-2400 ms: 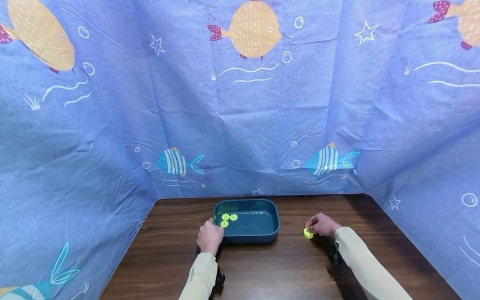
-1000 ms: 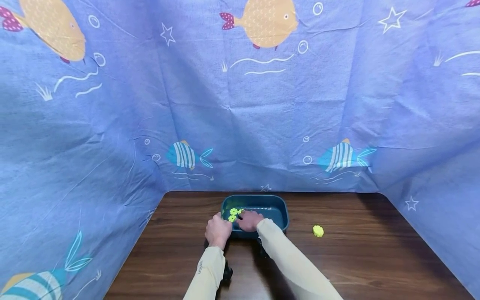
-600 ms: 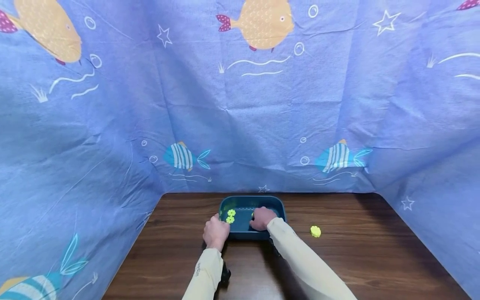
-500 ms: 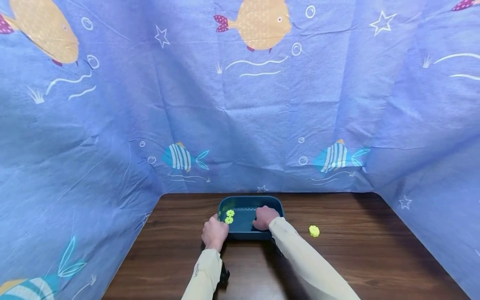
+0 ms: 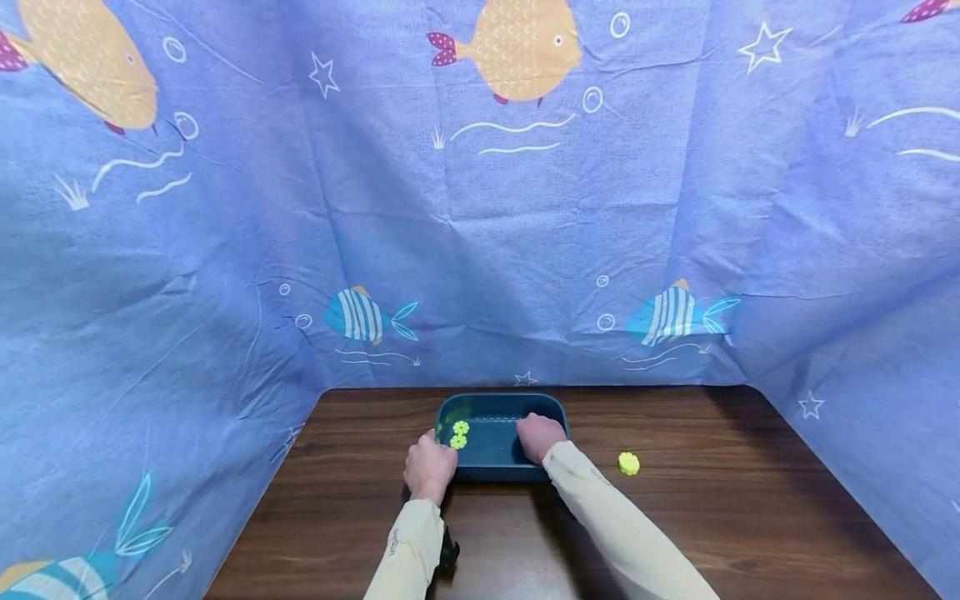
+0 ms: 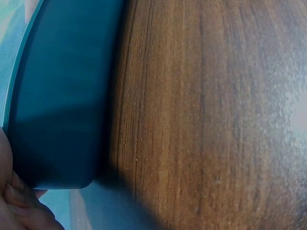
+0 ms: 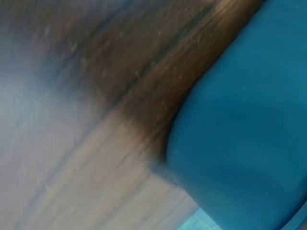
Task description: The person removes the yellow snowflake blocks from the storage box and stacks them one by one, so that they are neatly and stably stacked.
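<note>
A dark teal rectangular tub (image 5: 491,472) stands on the table. My left hand (image 5: 431,467) grips its front-left corner; in the left wrist view the fingers (image 6: 21,211) curl at the rim of the tub (image 6: 60,91). Inside, at the left end, lie two yellow-green flower-shaped pieces (image 5: 460,434). My right hand (image 5: 542,437) reaches over the front rim into the tub's right end, fingers curled down. They hide the third flower-shaped piece, last seen at these fingertips. In the right wrist view only the outer wall of the tub (image 7: 235,129) and the wood show.
Right of the tub, a small stack of yellow-green flower-shaped pieces (image 5: 628,463) sits on the brown wooden table (image 5: 720,517). A blue cloth (image 5: 495,250) printed with fish hangs around the back and sides of the table.
My right hand left the stack, reached to the pieces in the tub's left end, and carried one rightward inside the tub. That piece has gone from sight. The left hand stays at the corner.
</note>
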### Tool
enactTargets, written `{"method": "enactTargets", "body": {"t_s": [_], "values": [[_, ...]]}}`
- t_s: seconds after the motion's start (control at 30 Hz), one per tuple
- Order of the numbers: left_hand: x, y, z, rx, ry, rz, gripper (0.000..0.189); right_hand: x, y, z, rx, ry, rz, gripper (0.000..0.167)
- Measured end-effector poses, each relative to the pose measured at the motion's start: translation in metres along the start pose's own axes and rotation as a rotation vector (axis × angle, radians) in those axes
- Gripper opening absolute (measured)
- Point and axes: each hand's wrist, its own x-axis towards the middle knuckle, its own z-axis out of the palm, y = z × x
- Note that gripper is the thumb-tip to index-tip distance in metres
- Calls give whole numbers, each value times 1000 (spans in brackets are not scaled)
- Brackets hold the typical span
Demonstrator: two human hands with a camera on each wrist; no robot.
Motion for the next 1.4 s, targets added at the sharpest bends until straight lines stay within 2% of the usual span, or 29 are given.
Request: {"method": "enactTargets", "body": {"t_s": [0.2,0.53,0.6,0.7,0.77,0.87,0.93,1.03,1.17,1.27,1.4], "values": [[0,0,-1,-1,11,-1,36,0,-4,-4,-81,3,-53,16],[-2,6,-2,24,7,-21,35,-6,-4,-12,-63,3,-76,11],[-2,7,-2,32,-3,-27,36,-5,-2,-13,-60,24,-65,10],[-1,8,-3,44,-6,-32,38,-4,4,-11,-47,125,-64,10],[-1,7,-3,46,-7,-32,39,-4,10,-14,-1,206,-58,8],[-2,5,-3,46,-6,-27,38,-7,22,-24,152,306,-1,5],[-3,4,-3,45,-2,-28,36,-10,33,-34,268,337,55,8],[-3,3,-3,45,7,-28,33,-16,55,-48,372,361,113,12],[-2,3,-4,41,7,-16,31,-28,90,-61,403,307,127,15],[-2,3,-4,36,0,-14,32,-40,115,-64,430,208,133,18],[-2,3,-4,27,-4,-14,33,-57,143,-62,489,81,181,20]]}}
